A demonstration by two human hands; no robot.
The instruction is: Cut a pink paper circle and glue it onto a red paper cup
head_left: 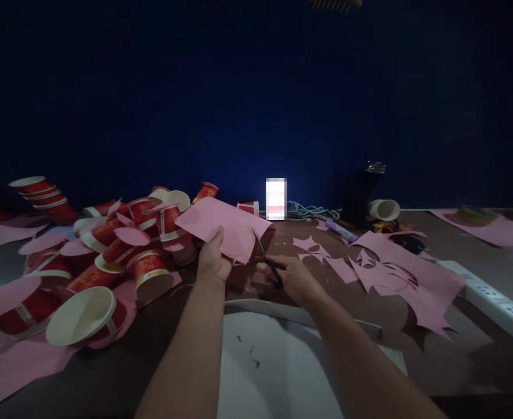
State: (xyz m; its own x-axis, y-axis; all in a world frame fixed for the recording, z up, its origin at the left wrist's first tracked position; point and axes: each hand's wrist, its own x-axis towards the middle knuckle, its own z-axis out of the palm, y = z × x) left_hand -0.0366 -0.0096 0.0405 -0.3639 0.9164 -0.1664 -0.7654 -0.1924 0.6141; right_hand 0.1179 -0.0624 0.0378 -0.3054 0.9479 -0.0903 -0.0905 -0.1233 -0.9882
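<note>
My left hand [214, 259] grips the lower edge of a pink paper sheet [221, 221], thumb on top. A curved yellowish line runs near the sheet's lower right part. My right hand [289, 274] is closed around dark scissors [274, 270], whose blades point up and left to the sheet's right part. How far apart the blades are is hard to tell. Many red paper cups [152, 273] lie heaped left of my left hand, several with pink paper discs [132, 236] on or against them.
Cut pink scraps [431, 279] and a purple tube [341, 231] lie to the right, near a white power strip [492, 302]. A lit screen [276, 199] stands at the back beside coiled cable [313, 212]. White paper [278, 361] lies below my hands.
</note>
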